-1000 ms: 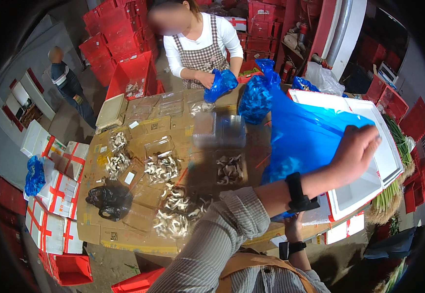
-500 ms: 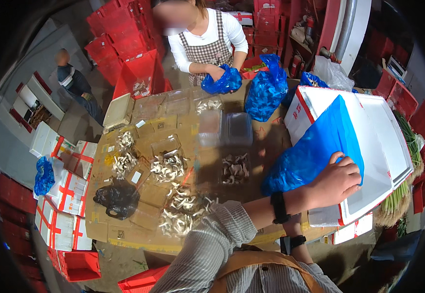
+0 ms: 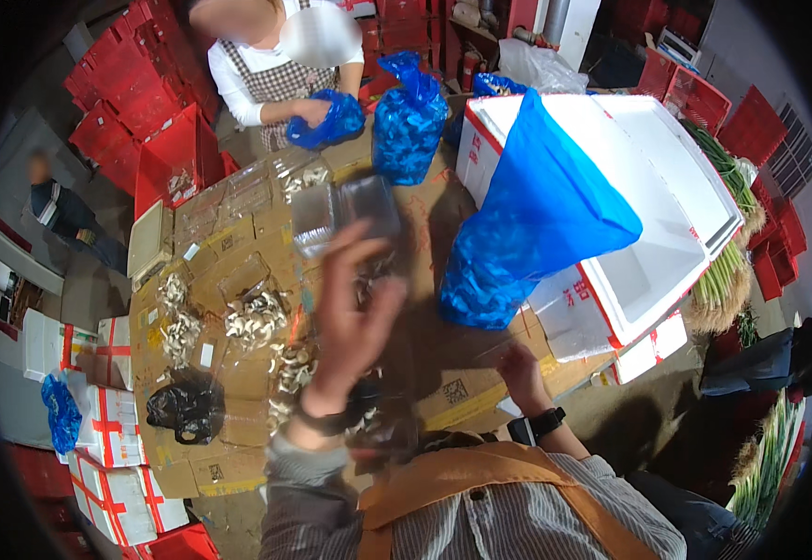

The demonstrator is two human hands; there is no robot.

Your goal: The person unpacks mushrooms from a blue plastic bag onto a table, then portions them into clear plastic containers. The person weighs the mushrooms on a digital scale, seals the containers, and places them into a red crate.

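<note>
While the left hand (image 3: 348, 303) hovers, blurred, above the middle of the table (image 3: 242, 437), its fingers are spread apart around nothing that shows. The right hand (image 3: 523, 375) is low by the near edge, its fingers bent; whether they are pinched on something cannot be told. Up from it stands the tall blue bag (image 3: 532, 210), towards the right edge, its mouth flared and tilting right across the white foam box (image 3: 564, 322); whether bag and box touch is unclear.

That box crowds the right edge. Brown cardboard (image 3: 424, 397) runs from the bag leftwards to the left hand and out to the near edge, giving both hands some room. Just beyond the left hand sit clear plastic boxes (image 3: 368, 207), and mushrooms (image 3: 256, 319) lie in heaps to its left. A dark plastic bag (image 3: 187, 406) rests near the left edge. At the far edge, a person in a checked apron (image 3: 284, 91) has a hand in a small blue bag (image 3: 336, 121), beside a tied blue bag (image 3: 410, 131).

Red characters mark the foam box's side, a square printed code (image 3: 455, 391) sits by the near edge, and a white label (image 3: 207, 355) lies among the mushrooms.
</note>
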